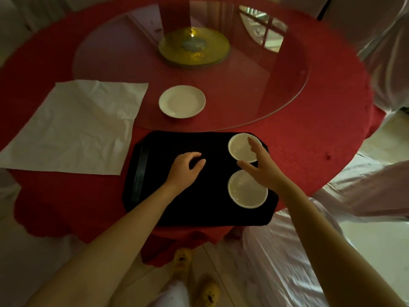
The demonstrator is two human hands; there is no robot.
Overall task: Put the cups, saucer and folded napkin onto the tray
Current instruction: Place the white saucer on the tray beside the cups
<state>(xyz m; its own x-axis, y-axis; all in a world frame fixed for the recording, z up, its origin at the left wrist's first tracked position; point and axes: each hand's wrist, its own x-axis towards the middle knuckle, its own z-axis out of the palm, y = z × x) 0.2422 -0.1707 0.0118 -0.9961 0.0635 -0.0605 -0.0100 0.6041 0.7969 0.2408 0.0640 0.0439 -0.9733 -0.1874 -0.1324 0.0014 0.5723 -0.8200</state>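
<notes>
1. The black tray [177, 207] sits at the lower centre of the frame, on the near edge of the red-clothed worktop [309, 129].
2. Two white cups stand on the tray's right side. The far cup [240, 149] is in its upper right corner and the near cup [245, 191] is just below it, and the two are apart.
3. The right hand [261, 167] reaches in from the lower right. Its grip is wide open, with fingers straight and spread over the far cup's right rim and the thumb pointing left between the two cups. Whether the fingers touch the rim cannot be told.
4. The left hand [184, 167] is over the bare middle of the tray, with its grip loosely curled and nothing in it.
5. The white saucer [182, 101] lies above the tray, off it, on the near edge of the round glass turntable [254, 85].
6. The white napkin [75, 127] lies spread flat (creased, not folded) on the red cloth at the left of the frame, well apart from the tray.
7. Yellow shoes [182, 260] show on the floor at the bottom centre.
</notes>
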